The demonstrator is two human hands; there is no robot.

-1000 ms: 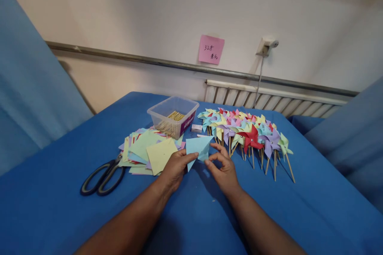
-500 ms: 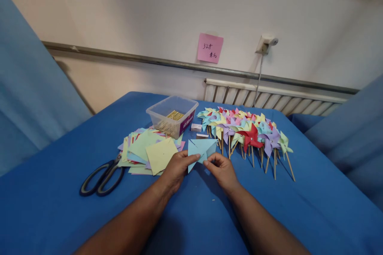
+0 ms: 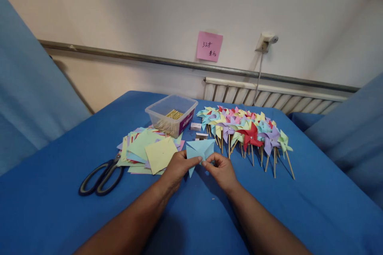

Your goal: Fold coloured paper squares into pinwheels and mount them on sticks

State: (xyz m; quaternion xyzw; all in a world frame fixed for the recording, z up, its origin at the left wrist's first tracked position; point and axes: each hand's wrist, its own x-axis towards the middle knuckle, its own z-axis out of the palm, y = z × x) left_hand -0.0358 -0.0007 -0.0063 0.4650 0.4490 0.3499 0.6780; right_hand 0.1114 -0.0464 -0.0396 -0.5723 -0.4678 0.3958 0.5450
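Observation:
A light-blue paper square (image 3: 197, 147), cut in from its corners, is held up between both hands above the table. My left hand (image 3: 180, 166) pinches it from the left, the thumb lying toward its centre. My right hand (image 3: 220, 170) grips its lower right side with thumb and forefinger, close to the left thumb. One pointed flap hangs down below the left thumb. Just behind the paper lies a small opened box (image 3: 201, 136), partly hidden. To the left is a pile of coloured paper squares (image 3: 140, 145), a yellow one (image 3: 161, 154) on top.
Scissors (image 3: 103, 175) lie at the left by the paper pile. A clear plastic tub (image 3: 152, 117) with wooden sticks stands behind it, a small white box (image 3: 196, 126) beside it. Several finished pinwheels (image 3: 251, 135) lie at the right on the blue cloth (image 3: 311, 207).
The paper has been bent further at its centre, and a flap now points down. My right fingers have moved slightly left, nearer the left thumb.

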